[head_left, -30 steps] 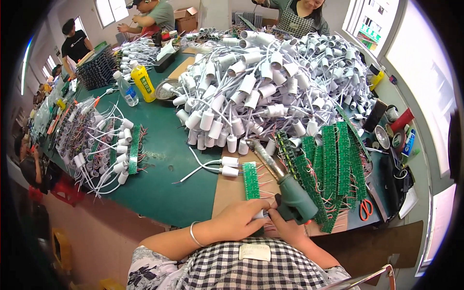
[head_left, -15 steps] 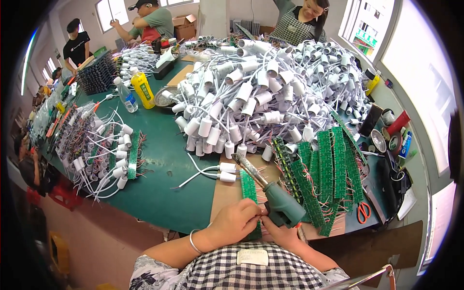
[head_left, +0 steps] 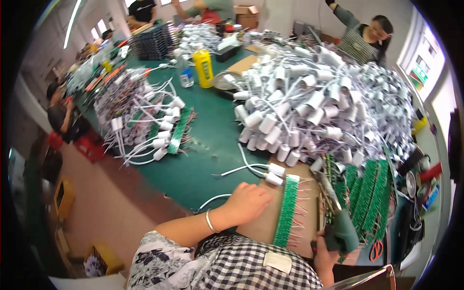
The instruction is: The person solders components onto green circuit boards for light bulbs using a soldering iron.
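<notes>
My left hand rests over the cardboard with its fingers curled down. A white cable comes out from beneath it; whatever is joined to that cable stays hidden by the hand. My right hand is closed at the grip of a green soldering gun, whose metal barrel points away from me. Between the hands lies a long green circuit board, thin reddish wires sticking out along its right edge. Just beyond my left hand, two white cylindrical lamp holders lie with their cables trailing left.
A big heap of white lamp holders covers the far side. More green circuit boards are stacked at right, near orange-handled scissors. Bundled lamp holders sit at left. A yellow bottle stands farther back. Other people work beyond.
My hands, together under the soldering gun before, are now apart. The left has gone left and has a white cable under it. The right and the gun have shifted right; the view has turned left.
</notes>
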A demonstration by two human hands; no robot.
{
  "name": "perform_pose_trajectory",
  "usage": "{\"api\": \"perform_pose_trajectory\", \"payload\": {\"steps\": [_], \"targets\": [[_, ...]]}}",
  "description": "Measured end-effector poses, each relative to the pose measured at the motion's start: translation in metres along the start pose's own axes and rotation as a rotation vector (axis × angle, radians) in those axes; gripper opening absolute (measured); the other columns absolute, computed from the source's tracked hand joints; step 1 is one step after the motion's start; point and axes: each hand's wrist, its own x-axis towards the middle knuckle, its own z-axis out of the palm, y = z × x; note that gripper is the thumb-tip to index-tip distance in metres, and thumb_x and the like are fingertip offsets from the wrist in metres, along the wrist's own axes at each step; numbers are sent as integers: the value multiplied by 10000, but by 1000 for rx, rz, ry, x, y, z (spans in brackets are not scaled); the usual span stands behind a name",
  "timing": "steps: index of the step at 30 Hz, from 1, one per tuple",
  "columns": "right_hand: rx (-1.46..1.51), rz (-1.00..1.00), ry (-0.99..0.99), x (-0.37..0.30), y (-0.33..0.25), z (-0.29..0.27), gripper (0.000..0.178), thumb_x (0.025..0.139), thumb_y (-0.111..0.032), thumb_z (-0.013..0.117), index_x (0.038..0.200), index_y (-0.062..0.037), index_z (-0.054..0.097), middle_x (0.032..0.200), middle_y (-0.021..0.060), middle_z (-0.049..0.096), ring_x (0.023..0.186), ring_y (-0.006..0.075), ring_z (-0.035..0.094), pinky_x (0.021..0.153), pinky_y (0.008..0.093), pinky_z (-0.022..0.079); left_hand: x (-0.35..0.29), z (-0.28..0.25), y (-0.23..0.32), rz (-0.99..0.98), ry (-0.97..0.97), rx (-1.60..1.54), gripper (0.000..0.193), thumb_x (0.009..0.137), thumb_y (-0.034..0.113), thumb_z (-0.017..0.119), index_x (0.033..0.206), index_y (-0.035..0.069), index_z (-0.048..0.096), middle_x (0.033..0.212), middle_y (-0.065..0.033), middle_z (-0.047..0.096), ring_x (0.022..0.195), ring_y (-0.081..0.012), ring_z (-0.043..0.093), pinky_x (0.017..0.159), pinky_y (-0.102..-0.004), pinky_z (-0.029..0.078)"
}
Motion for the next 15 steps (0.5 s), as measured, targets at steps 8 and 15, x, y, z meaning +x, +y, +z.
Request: {"api": "perform_pose_trajectory", "payload": {"steps": [8, 15], "targets": [[243, -65, 48, -8, 11, -20, 280, 804, -86, 537, 1046, 55, 521, 881, 135, 595, 732, 189, 578, 653, 324, 486, 19, 6, -17, 1, 60, -30, 112, 751, 144, 636, 849, 92, 617, 1115, -62, 557, 1129, -281, 462, 903, -458, 355], [81, -143, -198, -8, 10, -37, 432, 822, -99, 535, 1221, 46, 457, 1114, 169, 587, 797, 190, 608, 742, 336, 497, 41, 14, -12, -10, 118, -42, 104, 700, 99, 687, 749, 87, 596, 1255, -89, 441, 1244, -352, 341, 987, -499, 276]]}}
